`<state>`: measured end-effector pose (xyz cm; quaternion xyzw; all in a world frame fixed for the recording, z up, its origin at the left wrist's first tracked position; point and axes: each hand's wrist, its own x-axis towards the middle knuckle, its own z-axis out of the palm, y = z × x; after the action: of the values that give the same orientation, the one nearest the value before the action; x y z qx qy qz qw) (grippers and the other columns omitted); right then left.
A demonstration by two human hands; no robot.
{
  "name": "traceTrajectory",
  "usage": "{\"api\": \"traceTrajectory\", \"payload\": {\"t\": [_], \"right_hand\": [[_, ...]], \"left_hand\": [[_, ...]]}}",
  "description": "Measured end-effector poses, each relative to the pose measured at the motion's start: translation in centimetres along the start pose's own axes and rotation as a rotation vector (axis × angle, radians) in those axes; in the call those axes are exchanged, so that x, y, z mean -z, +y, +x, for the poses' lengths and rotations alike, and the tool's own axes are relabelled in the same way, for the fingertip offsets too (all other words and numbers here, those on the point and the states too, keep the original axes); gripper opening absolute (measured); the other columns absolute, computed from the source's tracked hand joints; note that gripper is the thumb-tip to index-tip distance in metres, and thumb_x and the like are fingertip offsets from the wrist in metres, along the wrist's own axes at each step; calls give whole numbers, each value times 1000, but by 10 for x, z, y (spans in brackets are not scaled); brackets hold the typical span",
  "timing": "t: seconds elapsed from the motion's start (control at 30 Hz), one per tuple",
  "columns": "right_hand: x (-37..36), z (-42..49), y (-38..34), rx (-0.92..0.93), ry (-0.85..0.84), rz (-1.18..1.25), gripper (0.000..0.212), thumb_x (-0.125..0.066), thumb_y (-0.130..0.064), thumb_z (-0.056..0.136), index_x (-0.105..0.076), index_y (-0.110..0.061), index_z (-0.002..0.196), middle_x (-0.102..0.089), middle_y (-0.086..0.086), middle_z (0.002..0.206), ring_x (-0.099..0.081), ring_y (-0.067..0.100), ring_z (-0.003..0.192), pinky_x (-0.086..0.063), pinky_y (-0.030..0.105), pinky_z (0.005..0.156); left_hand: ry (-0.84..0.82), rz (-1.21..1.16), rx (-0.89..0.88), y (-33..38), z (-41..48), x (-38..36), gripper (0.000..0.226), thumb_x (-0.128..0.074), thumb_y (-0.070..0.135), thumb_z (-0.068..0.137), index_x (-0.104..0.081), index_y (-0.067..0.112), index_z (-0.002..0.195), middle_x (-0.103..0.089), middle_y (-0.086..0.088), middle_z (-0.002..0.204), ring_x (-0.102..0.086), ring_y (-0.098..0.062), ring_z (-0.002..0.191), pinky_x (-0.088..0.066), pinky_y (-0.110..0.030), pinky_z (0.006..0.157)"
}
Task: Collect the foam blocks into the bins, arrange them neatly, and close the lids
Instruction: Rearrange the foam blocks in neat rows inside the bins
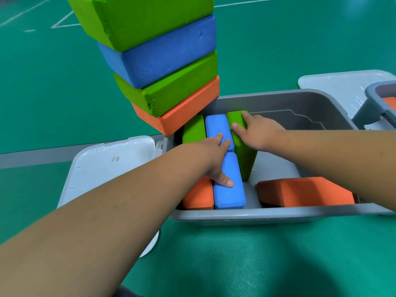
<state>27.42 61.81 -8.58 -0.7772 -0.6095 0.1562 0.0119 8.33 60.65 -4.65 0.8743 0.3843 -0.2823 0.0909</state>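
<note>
My left hand (216, 155) lay flat across two blue blocks (229, 194); beside it my right hand (259, 131) gripped the standing green block (245, 161).

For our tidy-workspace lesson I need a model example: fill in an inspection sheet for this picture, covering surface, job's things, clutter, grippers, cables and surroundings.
Surface: green sports floor with white lines.
Job's things: grey bin holds foam blocks standing on edge; tilted orange block lies apart inside it; four-block stack stands at its left end; white lid is open.
Clutter: nothing seen.
Grippers: left hand rests flat on blue blocks; right hand grips upright green block.
Cables: nothing seen.
Surroundings: second bin at right, partly in view.
</note>
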Motion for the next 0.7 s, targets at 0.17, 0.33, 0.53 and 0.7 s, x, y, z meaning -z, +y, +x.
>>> {"api": "traceTrajectory", "payload": {"t": [0.17,0.33,0.53,0.7], "right_hand": [[20,-12,14,-78,-114,170,90,-25,-71,103,1,-14,167,-35,20,164,-39,38,148,-32,41,117],[36,-36,32,-106,-250,26,115,-34,-89,87,-10,-7,164,-67,19,130,-61,39,123,-46,43,105],[54,-67,59,54,-649,-309,133,-60,-101,55,-25,-25,159,-59,4,146,-62,28,125,-48,47,110],[46,-91,70,114,-796,-326,114,-72,-77,77,-14,-33,165,-44,-7,160,-46,23,143,-34,45,120]], "left_hand": [[0,24,15,5,-2,4,131,-74,74,78,8,22,167,16,-1,174,-6,-28,161,-26,-51,125],[-6,24,29,5,0,6,133,-76,77,73,2,25,167,13,2,174,-15,-29,160,-31,-54,122],[-29,66,69,13,4,10,133,-77,77,72,-2,23,167,12,0,174,-29,-35,155,-39,-55,117],[-46,88,101,21,3,15,131,-79,74,73,-5,21,167,10,-3,174,-35,-37,151,-41,-53,115]]}}
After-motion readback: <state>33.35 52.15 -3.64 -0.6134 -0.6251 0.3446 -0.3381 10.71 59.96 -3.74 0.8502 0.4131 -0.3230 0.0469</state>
